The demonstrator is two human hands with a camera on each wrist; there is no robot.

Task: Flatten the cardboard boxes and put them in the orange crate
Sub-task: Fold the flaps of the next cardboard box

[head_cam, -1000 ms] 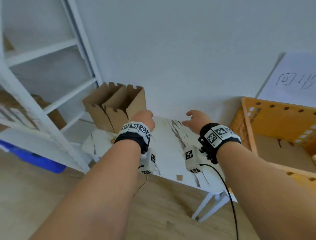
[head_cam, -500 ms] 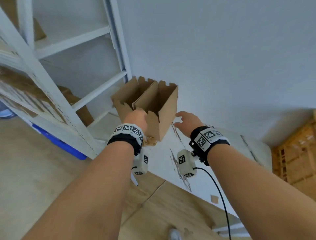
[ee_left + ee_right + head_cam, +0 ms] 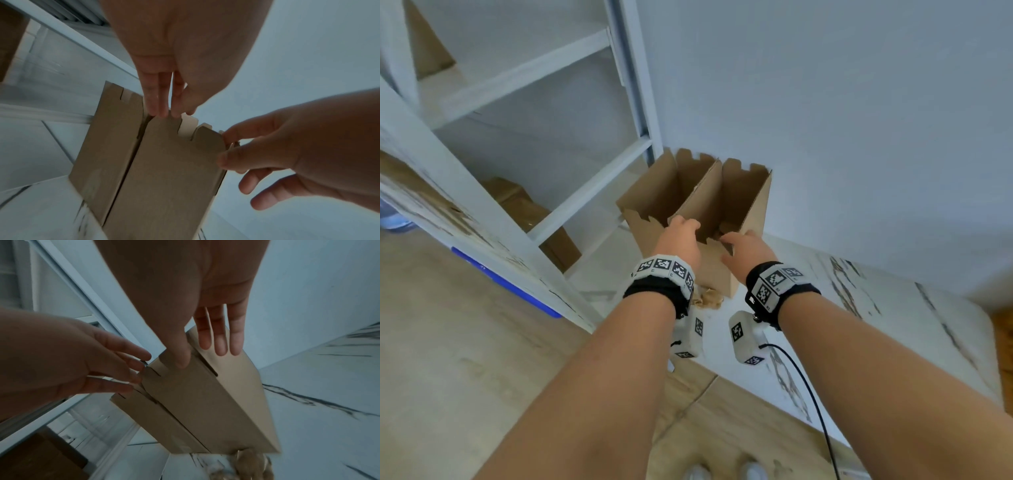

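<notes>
2 open cardboard boxes [image 3: 698,219] stand side by side at the far-left corner of the marbled surface [image 3: 893,308], against the wall. Left hand [image 3: 681,240]: fingers straight, tips touching the near box's notched top edge. Right hand [image 3: 748,251]: spread, thumb on the near face (no pinch seen). Judgement: grip opposite walls, lift 1 box free, then collapse diagonally. Orange crate is out of view.

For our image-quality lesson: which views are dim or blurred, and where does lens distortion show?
Head view: bright, sharp, shelf frame bowed by the wide lens. Left wrist view: dim, left hand shadowed, cardboard box slightly smeared. Right wrist view: dim, right hand dark, lower edge blurred.
</notes>
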